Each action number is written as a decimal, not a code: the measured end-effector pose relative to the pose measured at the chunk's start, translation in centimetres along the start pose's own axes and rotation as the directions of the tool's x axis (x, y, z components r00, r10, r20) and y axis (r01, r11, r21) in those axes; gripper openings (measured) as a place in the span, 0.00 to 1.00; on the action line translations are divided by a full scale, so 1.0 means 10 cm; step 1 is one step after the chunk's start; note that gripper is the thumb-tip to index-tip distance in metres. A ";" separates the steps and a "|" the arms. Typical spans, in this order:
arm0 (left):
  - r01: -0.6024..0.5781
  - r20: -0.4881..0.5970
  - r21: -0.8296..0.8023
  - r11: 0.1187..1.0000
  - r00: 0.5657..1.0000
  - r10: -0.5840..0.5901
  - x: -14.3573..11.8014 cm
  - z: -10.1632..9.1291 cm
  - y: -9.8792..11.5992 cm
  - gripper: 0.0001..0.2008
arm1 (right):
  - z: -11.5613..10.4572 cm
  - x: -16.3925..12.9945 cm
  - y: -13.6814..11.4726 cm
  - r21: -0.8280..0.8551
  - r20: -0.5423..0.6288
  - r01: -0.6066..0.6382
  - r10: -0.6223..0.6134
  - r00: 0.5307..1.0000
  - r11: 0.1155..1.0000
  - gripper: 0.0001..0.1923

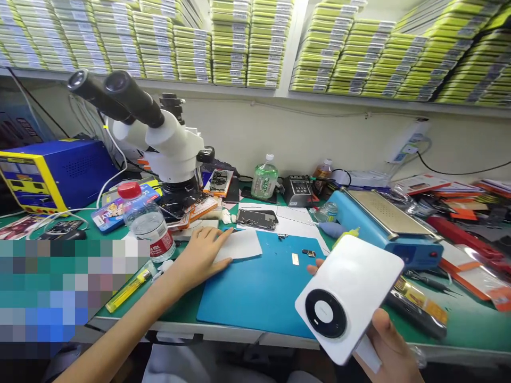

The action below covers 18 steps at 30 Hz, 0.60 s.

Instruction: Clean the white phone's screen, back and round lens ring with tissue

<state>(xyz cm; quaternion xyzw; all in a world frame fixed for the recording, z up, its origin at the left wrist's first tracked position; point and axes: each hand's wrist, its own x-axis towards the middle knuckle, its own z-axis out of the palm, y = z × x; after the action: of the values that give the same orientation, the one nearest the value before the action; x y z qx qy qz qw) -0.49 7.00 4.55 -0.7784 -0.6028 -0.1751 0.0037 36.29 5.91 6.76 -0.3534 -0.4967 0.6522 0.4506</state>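
Note:
My right hand [393, 346] grips a white smartphone [361, 276], its back with a round black camera ring turned toward me. Fingertips show past its far edge, and a small white strip [368, 355] sticks out beneath it by the palm. My left hand [204, 250] rests at the left of the blue mat [255, 298], thumb and fingers around the near end of a flat white sheet [243, 246]. On the mat lie a small pale metal piece [295, 259], a small dark part [308, 253] and another tiny part [282, 236].
A microscope [167, 143] and a water bottle [149, 223] stand left. Behind the mat are a dark phone screen [257, 219] and a green bottle [265, 178]. A blue heating plate [383, 223] and a multimeter [419, 308] lie right. A yellow cutter [128, 290] lies near the left forearm.

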 end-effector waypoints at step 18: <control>0.221 0.285 -0.786 0.577 0.958 0.022 -0.49 -0.28 0.79 0.53 | 0.52 0.06 0.25 0.088 0.049 -0.005 0.001 0.999 0.996 0.45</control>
<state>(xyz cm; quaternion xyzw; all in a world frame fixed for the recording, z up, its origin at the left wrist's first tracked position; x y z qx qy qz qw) 5.15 -0.41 7.42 -0.6742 -0.4939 -0.3255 -0.4422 30.80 4.48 5.69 -0.3178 -0.4779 0.6826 0.4524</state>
